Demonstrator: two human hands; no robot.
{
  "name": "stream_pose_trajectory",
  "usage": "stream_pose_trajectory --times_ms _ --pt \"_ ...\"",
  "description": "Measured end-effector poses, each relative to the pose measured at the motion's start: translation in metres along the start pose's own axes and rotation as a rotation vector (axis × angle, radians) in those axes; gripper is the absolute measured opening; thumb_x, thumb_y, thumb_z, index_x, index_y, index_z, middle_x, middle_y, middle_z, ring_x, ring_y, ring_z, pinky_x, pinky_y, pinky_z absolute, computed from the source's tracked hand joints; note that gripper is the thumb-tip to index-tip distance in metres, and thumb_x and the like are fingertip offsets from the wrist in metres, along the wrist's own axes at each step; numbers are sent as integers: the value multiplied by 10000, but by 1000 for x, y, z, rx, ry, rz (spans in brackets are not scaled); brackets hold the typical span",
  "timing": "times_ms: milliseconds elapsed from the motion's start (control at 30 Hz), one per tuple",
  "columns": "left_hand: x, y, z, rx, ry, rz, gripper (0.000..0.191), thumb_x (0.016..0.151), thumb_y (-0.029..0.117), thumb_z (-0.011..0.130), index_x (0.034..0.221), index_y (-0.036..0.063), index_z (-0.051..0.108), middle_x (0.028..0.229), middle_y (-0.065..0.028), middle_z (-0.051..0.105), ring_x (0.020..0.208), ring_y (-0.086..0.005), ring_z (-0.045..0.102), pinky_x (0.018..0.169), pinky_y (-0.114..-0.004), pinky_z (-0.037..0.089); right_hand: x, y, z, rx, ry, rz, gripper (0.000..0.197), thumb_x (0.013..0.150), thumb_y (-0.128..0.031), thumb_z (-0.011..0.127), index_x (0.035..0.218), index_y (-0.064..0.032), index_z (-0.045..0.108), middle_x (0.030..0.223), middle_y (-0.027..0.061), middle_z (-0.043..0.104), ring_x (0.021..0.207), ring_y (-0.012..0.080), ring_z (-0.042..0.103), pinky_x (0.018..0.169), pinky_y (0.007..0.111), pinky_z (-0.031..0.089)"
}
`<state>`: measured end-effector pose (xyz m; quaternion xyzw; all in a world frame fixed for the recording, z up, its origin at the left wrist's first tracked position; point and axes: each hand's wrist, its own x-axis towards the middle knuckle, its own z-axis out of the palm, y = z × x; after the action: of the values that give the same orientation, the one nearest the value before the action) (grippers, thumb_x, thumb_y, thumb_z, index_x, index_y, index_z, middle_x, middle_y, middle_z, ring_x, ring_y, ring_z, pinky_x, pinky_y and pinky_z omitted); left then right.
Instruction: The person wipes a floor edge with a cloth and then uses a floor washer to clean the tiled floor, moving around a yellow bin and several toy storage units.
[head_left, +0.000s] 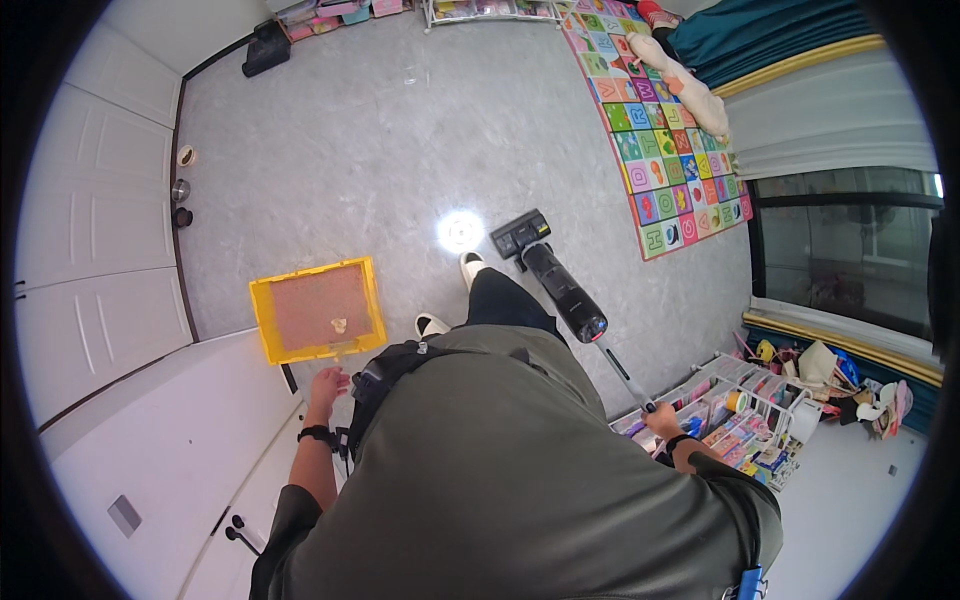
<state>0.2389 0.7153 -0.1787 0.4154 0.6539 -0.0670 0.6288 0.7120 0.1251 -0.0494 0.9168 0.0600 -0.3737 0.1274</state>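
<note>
My right hand (661, 420) is closed around the handle of an upright cordless floor cleaner (564, 291). Its wide dark head rests on the grey floor ahead of my right foot, and the body slopes back towards me. Out to my left, my left hand (330, 384) hangs with nothing in it, fingers apart and slightly curled. Just beyond that hand lies a yellow plastic tray (379, 300) filled with pinkish-brown granules (322, 300). A small pale object (339, 325) sits on the granules near the tray's near side.
An alphabet play mat (682, 172) lies at the right, with a long plush toy (682, 86) on it. Racks of toys and books (742, 420) stand close by my right hand. Several small bowls (181, 190) line the white cabinets (112, 180). A black box-like object (267, 49) stands far left.
</note>
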Motion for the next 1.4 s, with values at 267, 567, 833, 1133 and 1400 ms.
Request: stream_pose_trajectory --times_ms 267,567,833,1133,1400 --pt "15 -86 -8 -184 19 -275 269 854 228 484 1024 31 555 857 -91 627 745 -187 609 641 -323 496 25 -78 -93 -3 -14 22 396 657 -295 682 872 33 631 842 240 628 863 359 610 752 394 475" --pt "45 8 -1 -197 8 -351 253 864 213 463 1021 34 547 856 -109 627 742 -204 616 636 -327 508 147 -265 -177 229 -104 -96 303 659 -280 646 713 16 609 574 151 593 541 295 594 551 386 471" --pt "60 187 -13 -145 162 -142 267 897 236 440 1017 22 544 864 -104 627 750 -184 614 657 -317 507 272 -479 -250 431 -70 -318 304 612 -262 609 584 39 586 538 181 574 529 292 600 504 371 464" --pt "71 212 -73 -150 223 -144 281 890 231 441 1050 18 529 870 -109 620 769 -198 612 679 -343 513 316 -730 -320 561 15 -398 270 622 -219 631 640 49 614 589 158 608 565 250 616 566 339 479" --pt "149 220 -165 -385 106 -229 230 860 176 477 1027 36 553 842 -115 632 729 -216 623 654 -329 509 280 -888 -336 941 -267 -403 225 697 -153 653 565 -63 496 543 35 478 496 161 473 508 309 387"
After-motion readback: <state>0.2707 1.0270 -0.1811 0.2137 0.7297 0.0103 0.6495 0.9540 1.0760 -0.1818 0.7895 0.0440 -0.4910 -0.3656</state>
